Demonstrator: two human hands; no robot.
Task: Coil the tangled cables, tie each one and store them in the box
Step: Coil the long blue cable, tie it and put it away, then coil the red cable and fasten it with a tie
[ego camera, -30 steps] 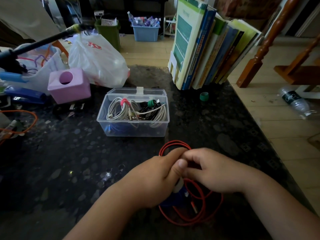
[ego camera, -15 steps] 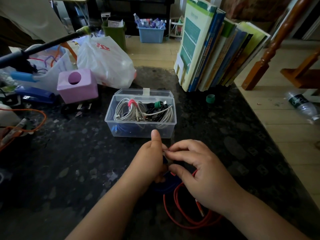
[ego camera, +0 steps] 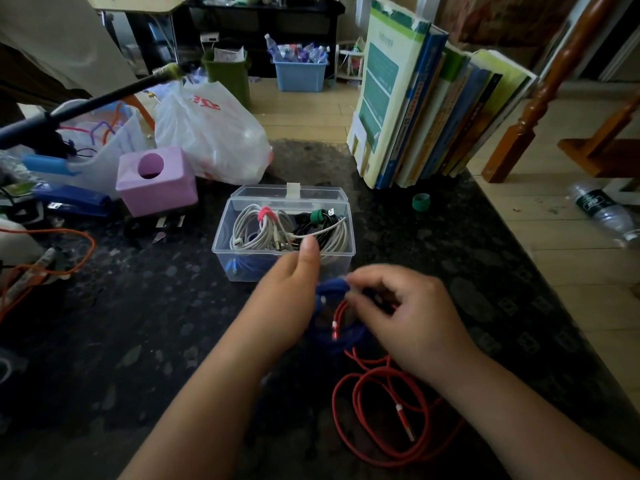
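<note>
Far left: stray orange cable (ego camera: 52,251) on the dark worktop (ego camera: 138,323), well apart from the action. Moving right: clear box (ego camera: 284,237), lid open, already stuffed with tied white and black coils, sitting just beyond the fingertips. Left hand (ego camera: 287,299) thumb up, curled round a blue tie (ego camera: 330,289) by the look of it, blurry though. Right hand (ego camera: 401,317) close beside it, fingertips pinching at the same blue tie. Red cable (ego camera: 374,410) hanging from between both hands, loose loops trailing down toward the body on the worktop. Probably mid-tie. Box straight ahead, left hand nearer to it.
</note>
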